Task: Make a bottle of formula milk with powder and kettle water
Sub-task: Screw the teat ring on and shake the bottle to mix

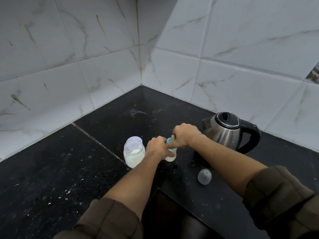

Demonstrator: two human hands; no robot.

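Observation:
A small baby bottle (pixel 170 158) with white milk in it stands on the black counter (pixel 69 169). My left hand (pixel 158 149) grips its body. My right hand (pixel 185 135) is closed over the teal ring and teat (pixel 170 140) on top of the bottle. Just left of the bottle stands an open clear jar of white powder (pixel 133 153), its lid off. The steel kettle (pixel 227 131) with black lid and handle stands to the right, behind my right wrist.
A clear bottle cap (pixel 204 176) lies on the counter near the front edge, right of the bottle. Powder specks dot the counter on the left. Tiled walls meet in a corner behind. The counter has a step-in edge below my arms.

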